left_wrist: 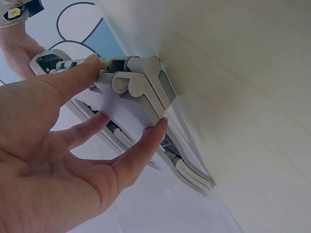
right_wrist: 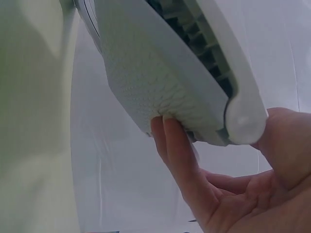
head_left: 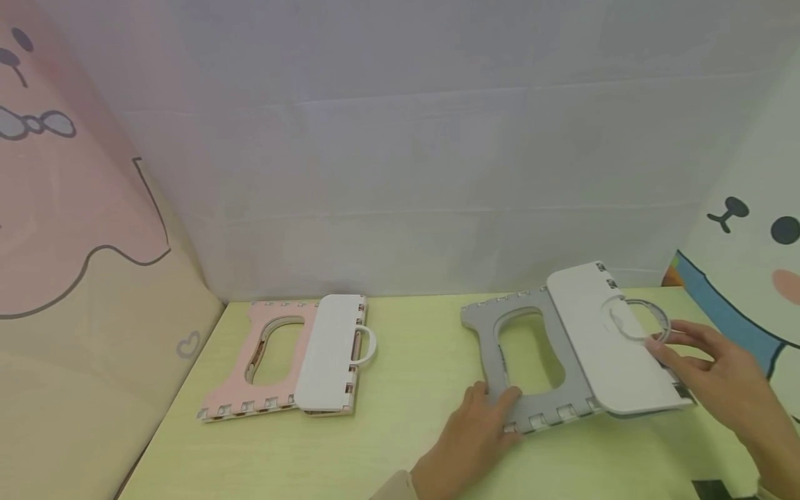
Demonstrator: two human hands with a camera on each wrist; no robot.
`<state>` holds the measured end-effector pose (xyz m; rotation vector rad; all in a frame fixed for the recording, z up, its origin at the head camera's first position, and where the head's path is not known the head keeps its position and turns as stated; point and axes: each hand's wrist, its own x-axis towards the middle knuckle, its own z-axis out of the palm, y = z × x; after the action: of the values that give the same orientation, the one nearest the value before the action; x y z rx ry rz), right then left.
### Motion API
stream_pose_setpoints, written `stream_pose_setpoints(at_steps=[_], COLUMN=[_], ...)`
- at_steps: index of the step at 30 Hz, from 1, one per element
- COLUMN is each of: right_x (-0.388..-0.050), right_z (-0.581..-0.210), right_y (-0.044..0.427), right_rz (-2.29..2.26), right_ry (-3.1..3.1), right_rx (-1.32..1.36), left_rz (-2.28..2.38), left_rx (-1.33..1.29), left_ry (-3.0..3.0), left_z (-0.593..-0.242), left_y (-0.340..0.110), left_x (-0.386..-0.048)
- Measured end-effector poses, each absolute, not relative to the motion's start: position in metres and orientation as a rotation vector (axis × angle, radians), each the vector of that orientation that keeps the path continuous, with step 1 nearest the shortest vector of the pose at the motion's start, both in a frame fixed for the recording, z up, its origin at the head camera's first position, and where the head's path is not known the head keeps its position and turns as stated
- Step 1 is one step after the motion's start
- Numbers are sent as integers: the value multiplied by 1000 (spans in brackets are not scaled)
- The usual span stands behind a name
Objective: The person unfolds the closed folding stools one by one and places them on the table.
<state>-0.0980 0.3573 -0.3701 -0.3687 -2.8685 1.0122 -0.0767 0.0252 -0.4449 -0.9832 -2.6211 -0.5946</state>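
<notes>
A folded grey-and-white folding stool (head_left: 590, 340) lies at the right side of the table, its white panel end raised a little. My left hand (head_left: 469, 434) grips the near left corner of its grey legs (head_left: 553, 403). In the left wrist view, the thumb of my left hand (left_wrist: 73, 141) lies on one side of the hinged edge and the fingers on the other. At the panel's right edge, by the round handle (head_left: 659, 319), my right hand (head_left: 719, 368) holds the stool. The right wrist view shows fingertips of my right hand (right_wrist: 209, 189) against the textured surface (right_wrist: 146, 73).
A folded pink-and-white stool (head_left: 328, 354) with a white loop handle (head_left: 369, 345) lies on the left of the yellow-green table (head_left: 412, 361). Pale cloth (head_left: 400, 173) hangs behind, with cartoon-printed cloth at both sides. A dark object (head_left: 711, 489) is at the near right.
</notes>
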Motion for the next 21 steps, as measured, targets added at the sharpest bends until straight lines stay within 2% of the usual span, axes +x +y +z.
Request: stream_pose_setpoints(at_steps=[21], right_x=[-92], right_z=[-360], right_y=[346], right_rz=[1016], right_ry=[-2868], right_rx=[-352], left_rz=[-635], left_rx=[-1029], left_ry=[-2668], left_z=[-440], left_y=[15], left_x=[-74])
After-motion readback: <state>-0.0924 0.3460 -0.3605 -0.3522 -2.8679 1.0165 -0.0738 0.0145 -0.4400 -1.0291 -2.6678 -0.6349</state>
